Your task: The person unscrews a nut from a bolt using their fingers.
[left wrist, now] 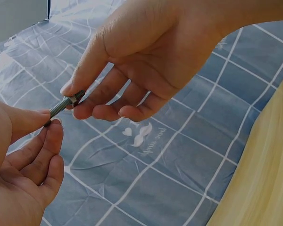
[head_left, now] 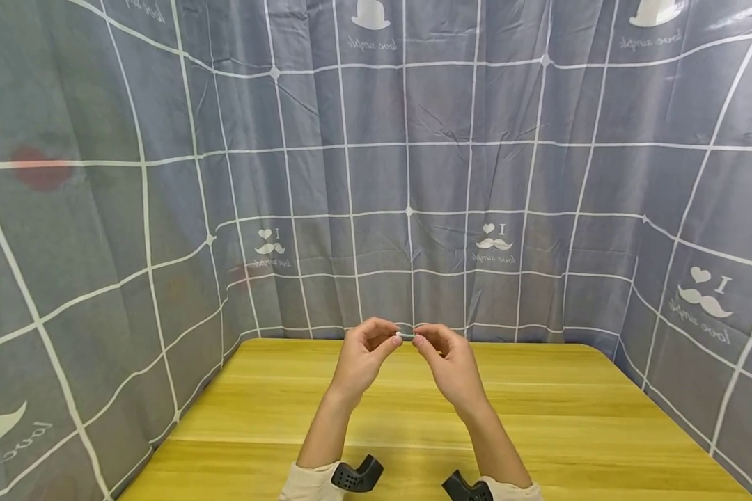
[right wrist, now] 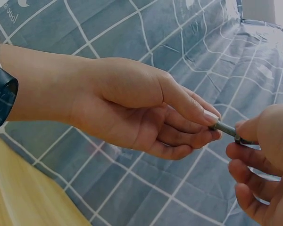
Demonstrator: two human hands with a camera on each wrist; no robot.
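A grey metal bolt (head_left: 407, 336) with a threaded shank is held between both hands over the far part of the table. My left hand (head_left: 363, 355) pinches one end between thumb and fingertips, which hide that end. At the other end, the thumb and fingers of my right hand (head_left: 452, 362) pinch a nut (left wrist: 73, 100) on the thread. A short piece of the thread sticks out past the nut in the left wrist view. Between the two hands the bare thread (right wrist: 225, 128) shows in the right wrist view.
The wooden table (head_left: 276, 390) spreads out beneath both hands. Grey-blue curtains (head_left: 439, 181) with white grid lines hang behind the table and along both sides. Black wrist devices (head_left: 358, 474) sit at the cuffs of light sleeves (head_left: 313, 483).
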